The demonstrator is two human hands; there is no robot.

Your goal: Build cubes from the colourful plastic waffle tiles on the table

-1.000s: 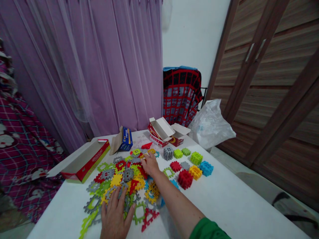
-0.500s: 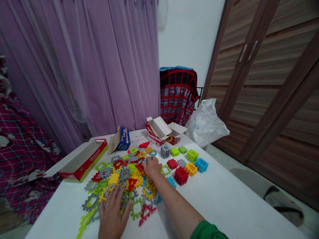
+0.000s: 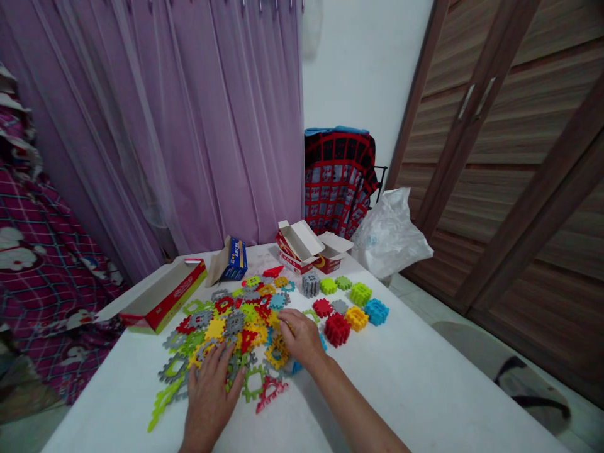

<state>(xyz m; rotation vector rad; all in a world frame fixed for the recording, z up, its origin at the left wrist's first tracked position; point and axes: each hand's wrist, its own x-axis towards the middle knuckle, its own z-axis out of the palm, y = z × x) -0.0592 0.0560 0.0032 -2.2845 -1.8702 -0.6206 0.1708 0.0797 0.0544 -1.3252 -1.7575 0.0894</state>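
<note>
A heap of flat plastic building pieces with toothed edges covers the left of the white table. My left hand [image 3: 210,390] lies on its near side, fingers stretched out and touching pieces. Close by are a green frame piece [image 3: 254,384], a red triangular piece [image 3: 272,392] and a long lime piece [image 3: 163,406]. At the heap's right side, my right hand [image 3: 302,338] has its fingers pinched on a yellow toothed piece [image 3: 286,323], mostly hidden by the fingers. A grey window piece [image 3: 234,323] and a plain yellow square [image 3: 216,328] lie between the hands.
Right of the heap stand sorted stacks, among them a red stack [image 3: 337,329], a blue stack [image 3: 377,311] and a grey stack [image 3: 310,285]. Behind are an open red box [image 3: 165,296], a blue box [image 3: 233,259], red-and-white boxes [image 3: 302,248] and a white plastic bag [image 3: 394,236].
My right hand has drawn back slightly toward me and right, its fingers now closed on a yellow piece. My left hand stays on the heap. The view has shifted a little.
</note>
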